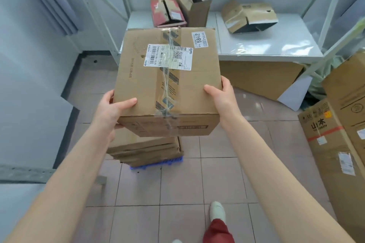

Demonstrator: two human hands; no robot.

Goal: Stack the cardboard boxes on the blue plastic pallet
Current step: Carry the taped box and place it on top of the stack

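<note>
One taped cardboard box (167, 77) with a white shipping label (168, 57) on its top is held up between two bare hands. Below it a stack of flatter cardboard boxes (145, 149) sits on the blue plastic pallet (158, 163), of which only a strip of edge shows; how many boxes are in that stack cannot be counted. The held box hangs over the stack, and whether it touches it cannot be told.

The left hand (111, 108) clasps the near left corner, thumb on the top face and fingers curled underneath. The right hand (222, 94) presses the right side, thumb lying on top.

The floor (177, 193) is of pale pink tiles. Three torn, open cartons (248, 16) lie on a low white shelf (266, 45) ahead. Two tall cartons (335, 134) stand at the right.
</note>
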